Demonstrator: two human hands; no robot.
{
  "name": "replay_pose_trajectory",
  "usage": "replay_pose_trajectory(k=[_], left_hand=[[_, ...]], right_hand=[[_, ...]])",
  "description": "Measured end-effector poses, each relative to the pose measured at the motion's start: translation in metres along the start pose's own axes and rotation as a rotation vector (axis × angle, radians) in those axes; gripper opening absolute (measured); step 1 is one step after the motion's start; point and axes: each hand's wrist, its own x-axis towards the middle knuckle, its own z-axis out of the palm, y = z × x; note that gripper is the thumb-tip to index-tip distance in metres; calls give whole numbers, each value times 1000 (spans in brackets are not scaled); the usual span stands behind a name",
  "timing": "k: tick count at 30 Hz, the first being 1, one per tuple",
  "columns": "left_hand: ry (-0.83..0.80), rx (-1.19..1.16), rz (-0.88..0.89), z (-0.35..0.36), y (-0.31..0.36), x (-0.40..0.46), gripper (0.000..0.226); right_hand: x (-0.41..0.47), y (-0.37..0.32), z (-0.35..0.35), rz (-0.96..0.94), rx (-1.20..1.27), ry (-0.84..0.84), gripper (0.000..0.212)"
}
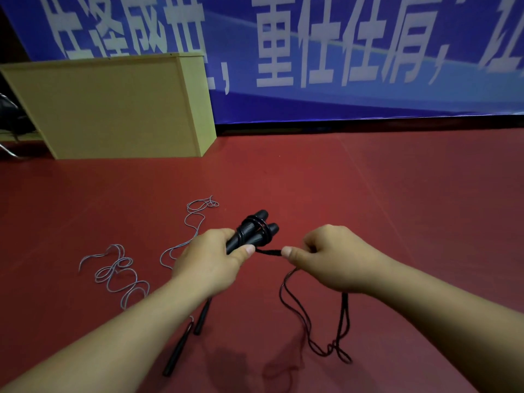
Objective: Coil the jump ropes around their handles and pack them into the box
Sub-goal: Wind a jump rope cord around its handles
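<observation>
Well in front of the pale yellow wooden box standing against the blue banner, out over the red floor, my left hand was wrapped around the pair of black plastic jump-rope handles, fingers curled tight and thumb pressed along their side. A few turns of the thin black cord already ringed the handles near their far ends. My right hand, just beside the left and on the side away from the box, pinched a short taut stretch of that cord between thumb and curled fingers, and the slack hung from it in long loops that trailed down to the floor nearer to me than the box. Between the box and my left arm, the second rope's grey-blue cord lay sprawled in loose curls, and its two slim black handles lay on the floor under that arm, uncoiled. I judged the winding barely begun, with most of the black cord yet to go on. The risk, as I saw it, was the hanging loops: they lay crossed over each other, so a quick pull could have drawn them into a knot. If my pinch had slackened, the turns already on the handles might have sprung loose, since nothing but tension held them. The dangling slack could also have snagged the handles on the floor.
</observation>
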Motion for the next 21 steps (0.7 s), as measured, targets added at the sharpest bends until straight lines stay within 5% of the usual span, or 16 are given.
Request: replay_pose_trajectory(k=[6, 14, 21], left_hand=[[-161, 175, 62, -1, 3, -3, 22], [-489, -23, 132, -2, 16, -14, 11], [-852, -103, 118, -6, 24, -24, 16]], right_hand=[[0, 3, 0, -24, 24, 14, 34], [-1, 18, 1, -97, 1, 178, 17], [-3, 14, 5, -144, 4, 138, 20]])
